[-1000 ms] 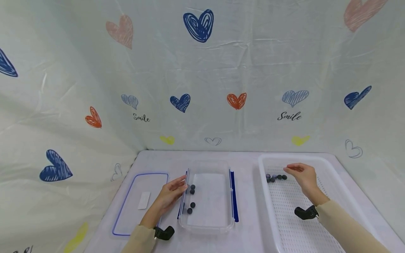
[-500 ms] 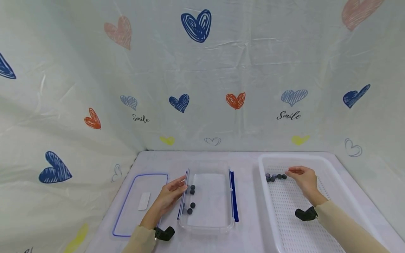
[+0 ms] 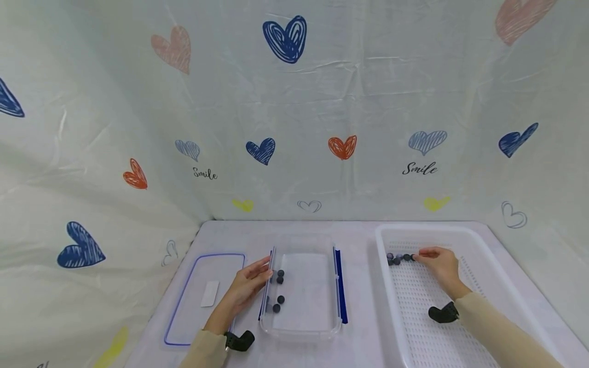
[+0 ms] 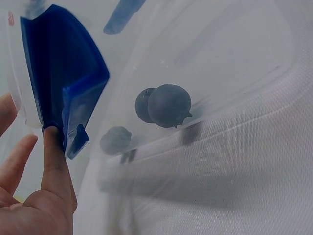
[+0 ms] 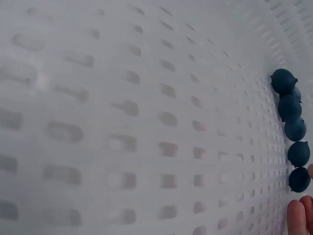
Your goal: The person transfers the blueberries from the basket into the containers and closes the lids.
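My left hand [image 3: 249, 286] rests against the left side of a clear plastic box [image 3: 303, 327]; in the left wrist view one fingertip touches its blue clip [image 4: 78, 73]. Inside that box, near the left wall, lie several blueberries [image 4: 169, 105]. My right hand [image 3: 439, 266] is inside a white perforated basket [image 3: 405, 327], at the right end of a cluster of blueberries [image 5: 289, 108]. A fingertip touches or nearly touches the end blueberry [image 5: 299, 179], while other fingers lie just beside it; the right wrist view cuts off most of the hand.
A clear lid with a blue edge [image 3: 181, 294] lies left of the box, with a small white rectangular piece [image 3: 209, 293] on it. A second blue clip [image 3: 341, 286] hangs out along the box's right side. A heart-printed curtain [image 3: 303, 102] stands behind the table.
My right hand has moved slightly left and down, and its fingertips have come to the end blueberry of the row. The left hand stays at the box.
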`<state>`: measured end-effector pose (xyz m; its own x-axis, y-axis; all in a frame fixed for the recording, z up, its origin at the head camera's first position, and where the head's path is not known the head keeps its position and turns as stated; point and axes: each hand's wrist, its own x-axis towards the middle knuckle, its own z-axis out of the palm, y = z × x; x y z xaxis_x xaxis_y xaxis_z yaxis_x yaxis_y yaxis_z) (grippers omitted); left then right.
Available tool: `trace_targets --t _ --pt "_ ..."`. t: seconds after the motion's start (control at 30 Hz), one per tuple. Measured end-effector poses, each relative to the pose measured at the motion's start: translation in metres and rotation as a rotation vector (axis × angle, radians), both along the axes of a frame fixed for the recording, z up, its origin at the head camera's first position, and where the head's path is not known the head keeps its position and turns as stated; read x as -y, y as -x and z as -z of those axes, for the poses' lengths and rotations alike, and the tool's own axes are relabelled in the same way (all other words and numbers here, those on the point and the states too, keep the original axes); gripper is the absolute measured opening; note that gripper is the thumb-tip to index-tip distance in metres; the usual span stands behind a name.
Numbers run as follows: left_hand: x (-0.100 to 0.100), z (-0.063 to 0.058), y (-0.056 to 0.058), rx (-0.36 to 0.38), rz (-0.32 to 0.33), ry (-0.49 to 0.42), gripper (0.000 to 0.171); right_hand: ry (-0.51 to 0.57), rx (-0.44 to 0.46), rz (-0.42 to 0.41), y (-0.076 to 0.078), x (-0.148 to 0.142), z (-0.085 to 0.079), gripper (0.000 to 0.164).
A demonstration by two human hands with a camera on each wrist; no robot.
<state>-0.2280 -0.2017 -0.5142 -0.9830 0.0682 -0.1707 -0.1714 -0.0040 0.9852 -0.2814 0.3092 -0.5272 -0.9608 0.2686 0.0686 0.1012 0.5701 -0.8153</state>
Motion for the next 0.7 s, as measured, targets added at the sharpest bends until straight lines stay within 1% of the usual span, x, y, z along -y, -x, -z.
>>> trace_targets --t 0.17,0.37,0.57,0.7 --pt "-0.0004 -0.0006 -0.0012 0.0 0.002 -0.006 0.056 -0.012 0.024 0.004 0.0002 0.0004 0.0013 0.033" --pt "-0.0002 0.0004 0.0008 0.003 -0.003 -0.014 0.056 -0.014 0.001 -0.005 0.0006 0.0014 0.0039 0.032" --pt "0.0001 0.0016 0.0018 0.009 -0.004 -0.016 0.055 -0.05 0.004 -0.012 0.0011 0.0021 0.0072 0.03" --pt "0.0004 0.0016 0.0017 0.005 -0.004 -0.004 0.054 -0.072 -0.003 -0.035 0.0007 0.0037 0.0071 0.028"
